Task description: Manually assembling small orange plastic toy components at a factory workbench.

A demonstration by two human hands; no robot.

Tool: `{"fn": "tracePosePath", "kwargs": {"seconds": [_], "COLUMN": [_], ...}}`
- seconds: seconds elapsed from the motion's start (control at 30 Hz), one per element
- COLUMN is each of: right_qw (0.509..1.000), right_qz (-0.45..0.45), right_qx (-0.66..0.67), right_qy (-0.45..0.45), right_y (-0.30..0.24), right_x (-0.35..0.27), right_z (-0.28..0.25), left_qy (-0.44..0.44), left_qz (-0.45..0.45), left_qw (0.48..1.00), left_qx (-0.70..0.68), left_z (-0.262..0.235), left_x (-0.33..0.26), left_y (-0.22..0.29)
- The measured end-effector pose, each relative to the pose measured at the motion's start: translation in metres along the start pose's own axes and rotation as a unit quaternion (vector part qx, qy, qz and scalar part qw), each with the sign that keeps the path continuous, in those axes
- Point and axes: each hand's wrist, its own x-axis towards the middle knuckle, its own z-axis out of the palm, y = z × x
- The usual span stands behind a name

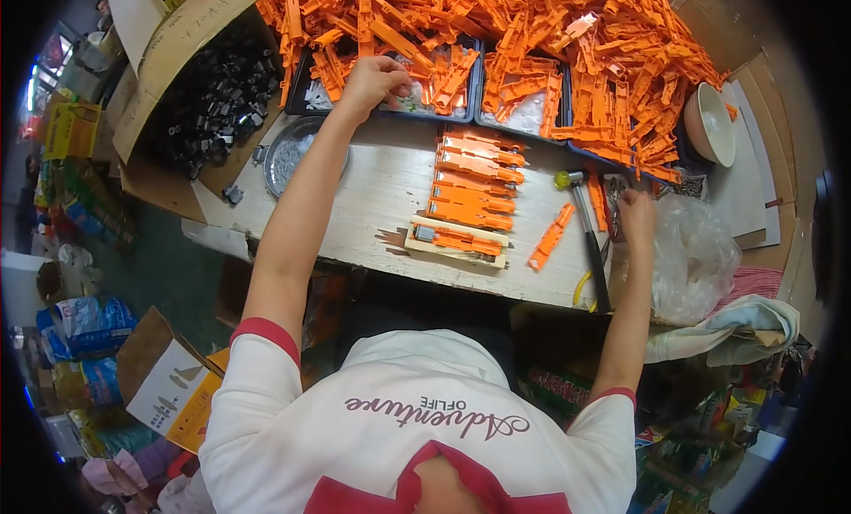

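My left hand (372, 81) reaches forward into a black tray (472, 80) of orange plastic parts and small pale pieces. Its fingers are bunched downward, and whatever they hold is hidden. My right hand (636, 217) is at the table's right end, fingers down by a heap of small metal pieces (687, 188) beside a clear plastic bag (700, 257). Between the hands, a stack of orange parts (474, 182) lies on the worn white table (372, 204). In front of it sits a wooden jig (456, 239) holding one orange part.
A black-handled hammer (592, 248) and a loose orange part (551, 237) lie near my right hand. A big pile of orange parts (550, 27) fills the back. At the left are a metal bowl (292, 151) and a cardboard box of black parts (213, 97). A white bowl (714, 124) stands at the right.
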Motion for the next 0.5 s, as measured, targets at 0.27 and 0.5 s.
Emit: {"fn": "tracePosePath", "kwargs": {"seconds": [0.27, 0.5], "right_qw": [0.995, 0.995], "right_qz": [0.004, 0.011], "right_qx": [0.085, 0.099], "right_qy": [0.043, 0.023], "right_y": [0.006, 0.002], "right_x": [-0.008, -0.01], "right_z": [0.005, 0.009], "left_qy": [-0.027, 0.017], "left_qz": [0.085, 0.209], "left_qw": [0.974, 0.862], "left_qx": [0.21, 0.461], "left_z": [0.004, 0.037], "left_x": [-0.004, 0.012], "left_y": [0.001, -0.017]}}
